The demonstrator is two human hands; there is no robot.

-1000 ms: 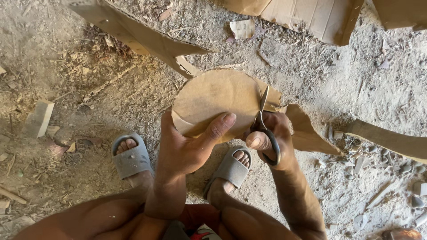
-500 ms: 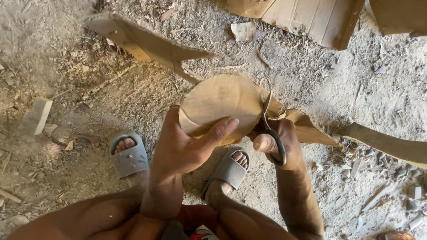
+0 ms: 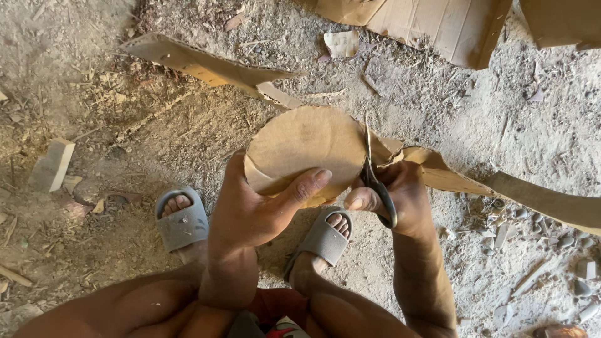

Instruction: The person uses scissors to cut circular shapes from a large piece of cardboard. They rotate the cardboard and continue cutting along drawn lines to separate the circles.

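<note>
The left hand (image 3: 253, 209) grips the lower edge of a round cardboard disc (image 3: 303, 147), thumb pressed across its face, holding it above the dusty ground (image 3: 100, 119). The right hand (image 3: 400, 197), just right of the disc, clasps scissors (image 3: 375, 181) whose blades bite into its right edge, beside a trailing cardboard strip (image 3: 451, 178).

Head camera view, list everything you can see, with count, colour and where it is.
Cardboard disc: one, tan, centre, held above the ground.
Scissors: one pair, dark, at the disc's right edge.
Cardboard offcut strip: one, tan, upper left.
Trailing cardboard strip: one, tan, running right from the scissors.
Cardboard sheets: two, tan, top right.
Wood block: one, pale, left on the dirt.
Slide sandals: two, grey, on the feet below the disc.
Left hand: grips the disc's lower edge, thumb on top.
Right hand: holds the scissors.
</note>
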